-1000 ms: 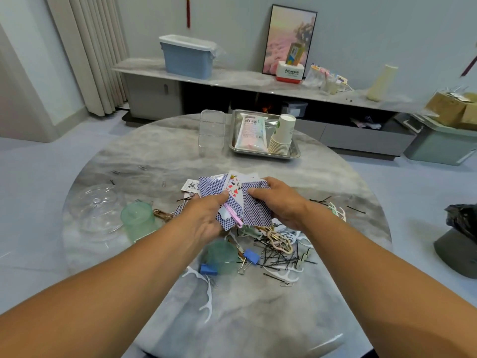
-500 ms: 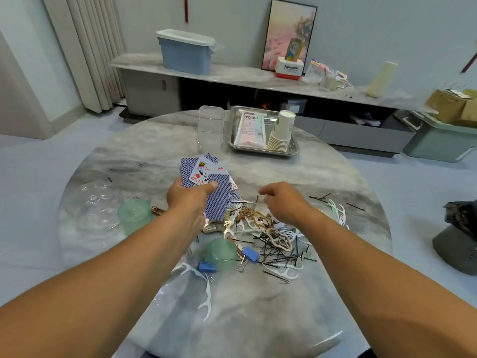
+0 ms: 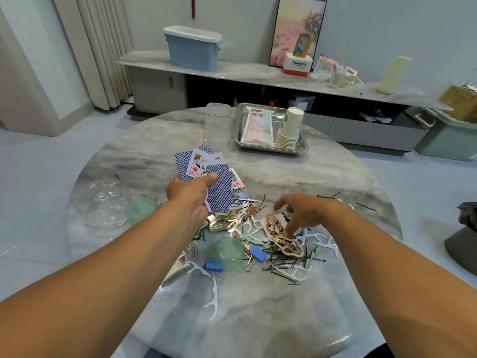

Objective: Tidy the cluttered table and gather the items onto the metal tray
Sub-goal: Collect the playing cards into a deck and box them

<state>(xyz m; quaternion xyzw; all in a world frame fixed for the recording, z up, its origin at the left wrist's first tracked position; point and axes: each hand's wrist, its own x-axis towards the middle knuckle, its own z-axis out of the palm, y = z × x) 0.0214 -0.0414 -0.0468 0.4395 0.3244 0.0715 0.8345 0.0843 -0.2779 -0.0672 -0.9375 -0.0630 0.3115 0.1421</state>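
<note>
My left hand (image 3: 189, 196) grips fanned cards (image 3: 206, 177), blue backs w/ 3 faces showing, above table (image 3: 271, 319) centre. Right hand (image 3: 307, 213), fingers loose, touches clutter. Tray (image 3: 304, 148) at far edge: 1 pouch (image 3: 256, 127), 1 cup stack (image 3: 290, 130).

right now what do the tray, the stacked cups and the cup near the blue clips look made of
Tray: looks like brushed metal, grey with a dull sheen and a rolled rim. Stacked cups: likely paper, matte white with thin nested rims. Green cup: seems translucent plastic, as the table shows faintly through it.
</note>
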